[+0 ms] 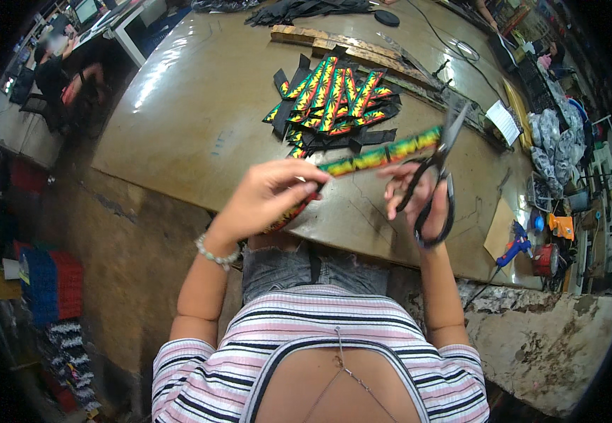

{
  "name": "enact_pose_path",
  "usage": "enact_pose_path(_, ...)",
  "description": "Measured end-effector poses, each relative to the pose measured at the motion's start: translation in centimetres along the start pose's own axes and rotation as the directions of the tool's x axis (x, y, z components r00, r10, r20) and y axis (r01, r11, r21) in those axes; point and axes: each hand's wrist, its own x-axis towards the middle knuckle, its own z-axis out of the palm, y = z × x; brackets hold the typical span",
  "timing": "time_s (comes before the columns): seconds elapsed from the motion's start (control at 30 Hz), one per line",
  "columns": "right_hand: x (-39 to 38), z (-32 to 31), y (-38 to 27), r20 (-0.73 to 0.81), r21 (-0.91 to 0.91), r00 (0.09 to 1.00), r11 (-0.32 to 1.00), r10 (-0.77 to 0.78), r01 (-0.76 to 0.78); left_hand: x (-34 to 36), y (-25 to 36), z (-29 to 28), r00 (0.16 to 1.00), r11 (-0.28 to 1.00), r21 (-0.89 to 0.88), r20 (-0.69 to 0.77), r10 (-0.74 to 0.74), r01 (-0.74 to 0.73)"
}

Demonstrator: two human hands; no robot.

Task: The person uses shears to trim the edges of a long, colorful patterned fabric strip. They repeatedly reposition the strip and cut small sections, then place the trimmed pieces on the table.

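My left hand [267,194] pinches a patterned strip [373,159] in red, yellow and green with dark leaf shapes. One length of it stretches right toward the scissors, and another part hangs below my fingers near the table edge. My right hand [422,201] has black-handled scissors [451,130] in its grip, blades pointing up and away. The strip's far end lies close to the blades; motion blur hides whether they touch. Beyond my hands, a heap of cut strips [332,95] with black ends lies on the table [193,120].
Behind the heap run long wooden bars [334,39] and a metal rail. Black fabric [306,10] and a round black disc [386,17] lie farther back. To the right are a blue glue gun [514,244], a paper sheet [503,123] and plastic-wrapped bundles [554,144]. A person sits far left.
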Motion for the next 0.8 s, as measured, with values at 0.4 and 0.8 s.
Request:
enact_pose_path(0.4,1.2,-1.8,-4.8,0.643,-0.62,0.599,0.783,0.478,0.041,2.0,4.1,-3.1,0.919,0.902,-0.294,0.331,-0.213,0.315)
enact_pose_path(0.8,3.2,-0.4,-6.0,0.684,-0.627,0.546,0.773,0.484,0.1,3.4,1.4,-2.4,0.962,0.983,-0.176,0.273,0.001,0.049)
